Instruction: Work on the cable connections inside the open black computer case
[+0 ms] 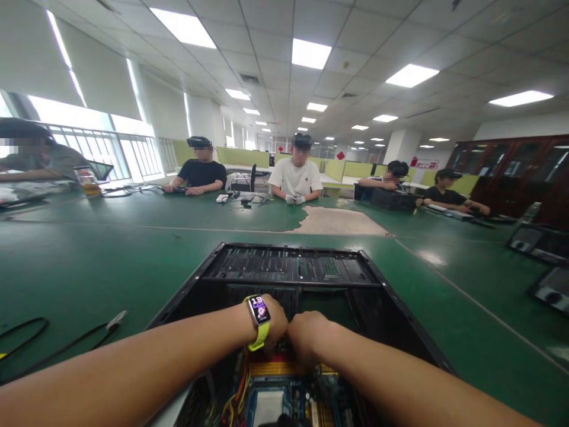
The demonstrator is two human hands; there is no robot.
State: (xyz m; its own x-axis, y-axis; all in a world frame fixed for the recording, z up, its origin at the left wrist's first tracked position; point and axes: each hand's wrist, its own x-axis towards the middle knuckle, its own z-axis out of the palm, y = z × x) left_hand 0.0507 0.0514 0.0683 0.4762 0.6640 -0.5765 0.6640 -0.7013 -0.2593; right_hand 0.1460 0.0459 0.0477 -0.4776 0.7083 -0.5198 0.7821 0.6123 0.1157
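Note:
An open black computer case [293, 267] lies flat on the green table [89, 267] in front of me. Both my forearms reach into it. My left hand [274, 323], with a yellow-strapped watch [259, 317] on the wrist, and my right hand [307, 335] meet side by side over the motherboard [284, 397]. The fingers of both hands point down into the case and are hidden from the camera. Coloured wires [237, 391] run along the board's left side.
Black cables [66, 344] lie on the table at my left. Several people sit at the far side and right, working with small parts and another black case [395, 200]. More black cases [540, 243] stand at the right edge. A worn patch [338, 222] marks the table's middle.

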